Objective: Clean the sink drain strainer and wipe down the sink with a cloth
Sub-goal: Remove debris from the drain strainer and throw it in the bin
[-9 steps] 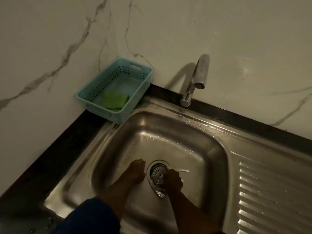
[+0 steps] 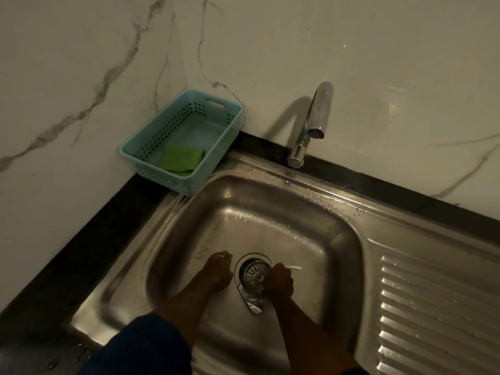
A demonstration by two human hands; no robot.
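The round metal drain strainer [image 2: 254, 276] sits tilted in the drain opening at the bottom of the steel sink [image 2: 270, 220]. My right hand [image 2: 280, 281] is at its right edge, fingers curled round the rim. My left hand [image 2: 217, 272] rests on the sink floor just left of the drain, holding nothing. A folded green cloth [image 2: 182, 158] lies in the teal plastic basket [image 2: 151, 147] at the sink's back left corner, apart from both hands.
A chrome faucet [image 2: 311, 125] stands behind the basin, with no water running. The ribbed drainboard [image 2: 433, 307] extends to the right. Water drops dot the back rim. Marble-patterned walls close in at the back and left, above a dark counter edge [image 2: 81, 239].
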